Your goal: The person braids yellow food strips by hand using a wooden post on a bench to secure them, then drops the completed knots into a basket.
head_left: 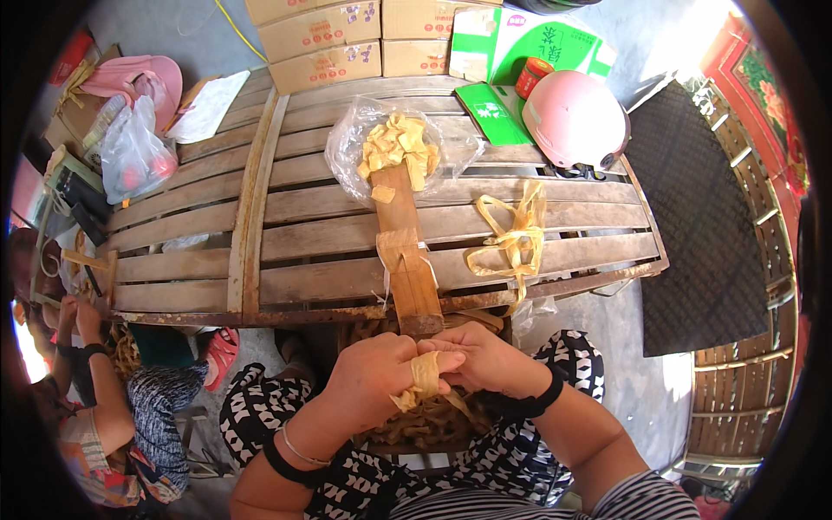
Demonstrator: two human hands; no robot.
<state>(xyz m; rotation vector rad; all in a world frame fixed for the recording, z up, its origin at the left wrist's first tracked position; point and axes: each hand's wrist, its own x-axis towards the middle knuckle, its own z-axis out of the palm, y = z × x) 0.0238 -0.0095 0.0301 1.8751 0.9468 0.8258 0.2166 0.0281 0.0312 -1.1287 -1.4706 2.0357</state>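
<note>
My left hand (pixel 368 381) and my right hand (pixel 490 360) meet just below the near end of a wooden board (pixel 416 295). A flat yellowish strip (pixel 425 374) is wrapped round fingers of my left hand, its loose end hanging below. The left fingers are curled. My right fingers are pinched together against the left fingertips; what lies between them is hidden. A tan band (pixel 400 247) circles the board. On its far end sits a heap of folded yellow pieces (pixel 397 143) in a clear plastic bag (pixel 344 160). Brownish strips (pixel 433 426) lie below my hands.
Loose yellow strips (pixel 511 238) lie on the slatted table (pixel 312 225), right of the board. A pink helmet (pixel 576 121), a red can (pixel 533 76) and cardboard boxes (pixel 325 39) stand behind. A plastic bag (pixel 134 156) is far left. Another person's hands (pixel 80 316) show at left.
</note>
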